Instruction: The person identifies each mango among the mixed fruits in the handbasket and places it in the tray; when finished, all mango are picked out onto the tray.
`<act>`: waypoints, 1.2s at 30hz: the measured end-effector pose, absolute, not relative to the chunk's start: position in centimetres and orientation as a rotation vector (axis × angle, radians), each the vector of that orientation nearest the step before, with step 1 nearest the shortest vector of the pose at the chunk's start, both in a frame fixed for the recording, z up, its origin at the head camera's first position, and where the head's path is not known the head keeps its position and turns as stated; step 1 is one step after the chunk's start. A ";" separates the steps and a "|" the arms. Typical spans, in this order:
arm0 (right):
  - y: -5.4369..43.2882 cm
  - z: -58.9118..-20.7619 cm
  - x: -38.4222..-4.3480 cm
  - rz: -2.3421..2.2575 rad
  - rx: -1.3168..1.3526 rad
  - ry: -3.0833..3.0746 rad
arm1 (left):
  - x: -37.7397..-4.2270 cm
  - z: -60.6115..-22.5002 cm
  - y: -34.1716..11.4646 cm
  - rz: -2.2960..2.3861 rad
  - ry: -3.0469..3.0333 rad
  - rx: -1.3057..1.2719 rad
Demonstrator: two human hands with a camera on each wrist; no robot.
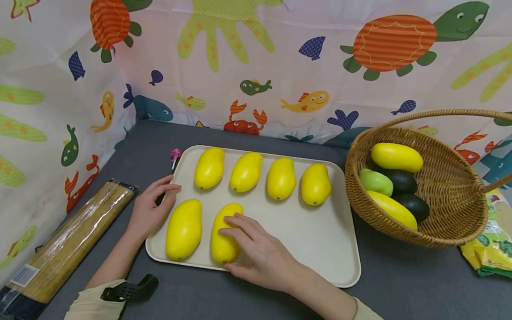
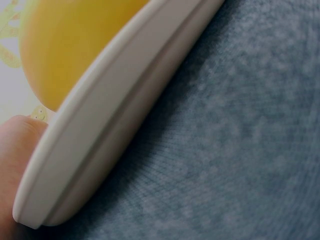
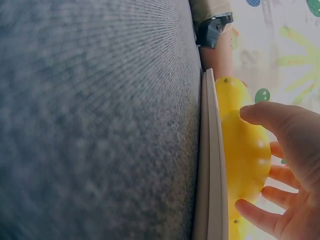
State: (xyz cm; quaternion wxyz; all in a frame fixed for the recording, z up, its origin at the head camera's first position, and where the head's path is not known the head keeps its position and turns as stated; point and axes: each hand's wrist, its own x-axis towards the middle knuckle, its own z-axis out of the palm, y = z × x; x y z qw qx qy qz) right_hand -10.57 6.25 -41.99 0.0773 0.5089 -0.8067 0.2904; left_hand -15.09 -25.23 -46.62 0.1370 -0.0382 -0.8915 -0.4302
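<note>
Toward the front of the cream tray (image 1: 303, 245), my right hand (image 1: 257, 251) holds a yellow mango (image 1: 223, 241), fingers over its top and thumb by its near end. In the right wrist view the thumb overlaps that mango (image 3: 245, 155) and the other fingers curve along its far side. Left of it lies another yellow mango (image 1: 184, 230). My left hand (image 1: 153, 209) rests at the tray's left edge, fingers loosely extended and touching the rim. Along the tray's back, several more yellow mangoes (image 1: 246, 172) lie in a row.
A wicker basket (image 1: 458, 203) with yellow, green and dark fruit stands at the right, its handle arching high. Beside it lies a yellow-green bag (image 1: 499, 252). A long wrapped pack of sticks (image 1: 70, 245) is at the left. A pink lollipop (image 1: 176, 154) sits behind the tray's corner.
</note>
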 end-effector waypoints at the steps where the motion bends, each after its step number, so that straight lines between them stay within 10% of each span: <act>1: 6.3 -42.0 -10.6 0.867 1.525 -2.419 | -15.1 -46.6 -25.2 -1.244 -2.580 -0.108; 20: 7.6 -40.9 -10.7 0.881 1.433 -2.383 | -15.2 -46.9 -25.3 -1.239 -2.579 -0.109; 36: 18.2 -31.9 -14.3 0.664 1.160 -2.463 | -15.1 -46.8 -25.3 -1.259 -2.587 -0.098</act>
